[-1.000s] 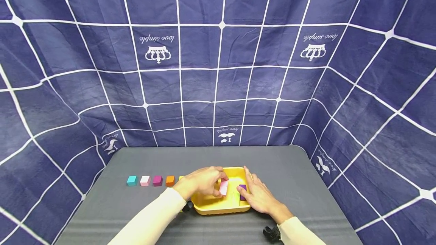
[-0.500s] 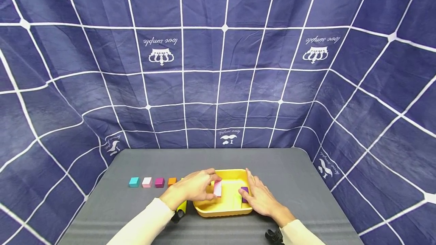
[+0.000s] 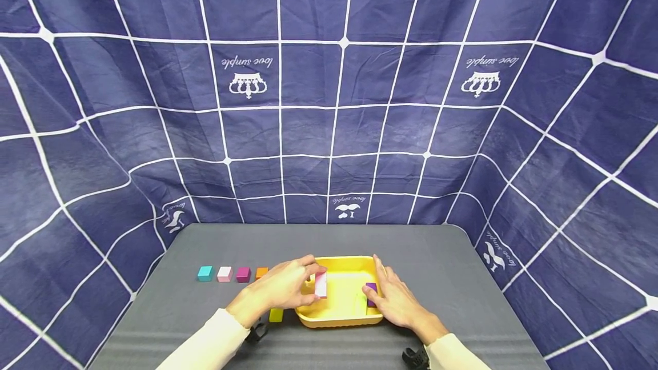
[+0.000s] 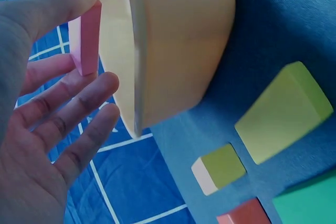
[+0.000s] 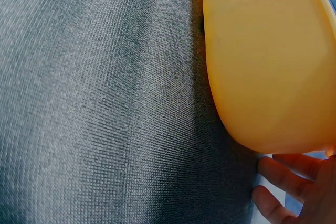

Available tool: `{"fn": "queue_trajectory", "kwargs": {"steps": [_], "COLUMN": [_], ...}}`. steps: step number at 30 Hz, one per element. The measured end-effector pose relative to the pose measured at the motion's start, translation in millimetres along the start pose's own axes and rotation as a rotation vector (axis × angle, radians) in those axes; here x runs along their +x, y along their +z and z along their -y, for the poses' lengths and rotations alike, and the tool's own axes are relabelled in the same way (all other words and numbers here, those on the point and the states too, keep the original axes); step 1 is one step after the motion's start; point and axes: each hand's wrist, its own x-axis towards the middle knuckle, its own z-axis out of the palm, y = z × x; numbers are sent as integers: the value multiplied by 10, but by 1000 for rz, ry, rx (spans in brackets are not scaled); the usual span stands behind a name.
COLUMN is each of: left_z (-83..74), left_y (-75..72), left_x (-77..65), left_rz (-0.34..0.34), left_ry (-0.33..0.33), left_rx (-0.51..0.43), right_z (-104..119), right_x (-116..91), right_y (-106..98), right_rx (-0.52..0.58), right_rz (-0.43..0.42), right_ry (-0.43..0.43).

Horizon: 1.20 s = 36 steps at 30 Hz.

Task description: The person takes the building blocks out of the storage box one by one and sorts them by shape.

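Observation:
My left hand [image 3: 283,285] pinches a flat pink block [image 3: 321,285] between thumb and fingertips, over the left end of a yellow tray [image 3: 339,322]. In the left wrist view the block [image 4: 90,40] stands upright, its top under the thumb, while the lower fingers spread loose. My right hand [image 3: 398,300] straddles the tray's right wall, fingers along the outside and thumb inside over a purple block [image 3: 371,296]. Beside that lies a yellow-green block [image 3: 361,304]. In the right wrist view, fingers [image 5: 283,177] lie against the tray's outer side [image 5: 268,61].
Left of the tray a row of small blocks runs along the grey table [image 3: 411,244]: teal [image 3: 205,273], pale pink [image 3: 224,274], magenta [image 3: 244,274] and orange [image 3: 262,273]. A yellow block [image 3: 276,315] lies nearer. The left wrist view also shows a green block [image 4: 315,198].
My left hand has moved left with the pink block, from the tray's middle to its left end, uncovering the yellow block on the table. The right hand has kept its place at the tray.

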Motion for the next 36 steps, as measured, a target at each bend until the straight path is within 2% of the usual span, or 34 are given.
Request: {"fn": "queue_trajectory", "kwargs": {"steps": [8,14,21,28,36], "left_z": [24,93,168,265,356], "left_y": [-43,-68,-100,-110,-192], "left_x": [-169,-294,-466,-628,-778], "left_rz": [-66,-74,-110,-144,-164], "left_ry": [2,-33,-29,-54,-83], "left_rx": [-2,3,4,-2,-2], "right_z": [-16,-24,-21,-19,-38], "right_x": [-5,12,-1,-4,6], "right_y": [11,28,32,10,22], "right_rx": [7,-10,-12,-5,-16], "right_rz": [-1,-11,-25,-17,-17], "right_ry": [2,-4,-9,-5,-11]}}
